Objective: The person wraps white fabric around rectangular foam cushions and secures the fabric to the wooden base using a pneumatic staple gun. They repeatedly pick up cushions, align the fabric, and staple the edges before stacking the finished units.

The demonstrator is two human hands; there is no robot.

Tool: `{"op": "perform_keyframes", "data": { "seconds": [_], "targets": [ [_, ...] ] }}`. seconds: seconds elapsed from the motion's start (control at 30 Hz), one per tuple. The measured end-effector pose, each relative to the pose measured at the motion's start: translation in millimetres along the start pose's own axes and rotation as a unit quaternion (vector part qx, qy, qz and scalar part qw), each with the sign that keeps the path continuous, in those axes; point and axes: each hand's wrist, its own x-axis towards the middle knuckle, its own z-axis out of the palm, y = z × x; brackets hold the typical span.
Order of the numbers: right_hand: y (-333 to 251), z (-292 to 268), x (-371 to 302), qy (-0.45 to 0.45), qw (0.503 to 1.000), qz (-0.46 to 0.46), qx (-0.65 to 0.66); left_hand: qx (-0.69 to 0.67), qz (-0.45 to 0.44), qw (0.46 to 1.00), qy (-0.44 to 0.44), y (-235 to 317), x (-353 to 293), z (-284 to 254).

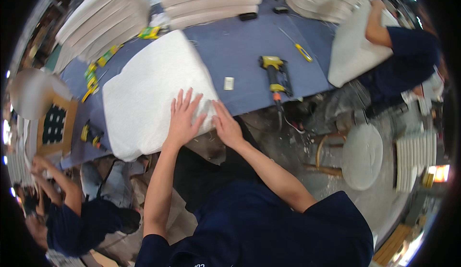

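Beneath the outspread fingers of the left hand [185, 120] lies a white padded seat cushion [153, 84], flat on the blue-covered desk [242, 41], its near edge at the desk's front edge. Those fingers press on its top by the near right corner, released and holding nothing. The right hand [228, 128] meets the cushion's right edge, its fingers loosely extended, likewise released.

Just beyond the right fingers is a small pale rectangular piece [229, 83]; the dark marks on it are too small to read. Farther to their right rests a yellow-and-black pneumatic nail gun [274, 75] with an orange hose coupling [277, 97], and past it a screwdriver with a yellow handle [303, 52]. To the left of the left fingers, beyond the cushion, are yellow-and-green printed packages [91, 77], their print too blurred to read, and a second yellow-and-black power tool [90, 135].

Well ahead of both fingers rise stacks of cream cushions [211, 0]. Far right, a co-worker [408, 51] has a hand on a pale cushion [360, 46]; behind the right fingers stands a round-seated stool [362, 156]. Nearest the wearer, light lettering on the navy shirt [283, 233] is cut off by the lower edge.
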Motion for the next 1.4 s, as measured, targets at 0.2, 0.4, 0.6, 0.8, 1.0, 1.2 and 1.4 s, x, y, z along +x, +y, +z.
{"op": "perform_keyframes", "data": {
  "seconds": [0.2,0.4,0.6,0.8,1.0,1.2,1.4],
  "targets": [
    [28.8,2.5,-25.8,0.084,0.789,0.413,0.447,0.170,0.051,0.984,-0.030,0.0,19.9,65.2],
    [76.3,35.0,-4.5,0.053,0.691,0.538,0.479,0.157,0.106,0.978,-0.090,15.8,15.7,54.9],
    [52.8,50.5,-13.5,0.084,0.685,0.514,0.510,0.150,0.115,0.976,-0.112,21.4,4.9,49.4],
    [35.6,46.1,-14.5,0.091,0.668,0.526,0.519,0.143,0.109,0.978,-0.105,21.1,4.9,50.0],
    [29.6,36.5,-12.5,0.064,0.669,0.521,0.526,0.143,0.112,0.976,-0.116,25.3,8.9,49.6],
    [39.6,41.1,-28.7,0.038,0.682,0.483,0.548,0.135,0.114,0.975,-0.132,29.2,3.8,45.6],
    [36.8,35.2,-25.3,0.053,0.628,0.520,0.576,0.144,0.120,0.972,-0.142,29.4,4.5,48.1]
  ]
}}
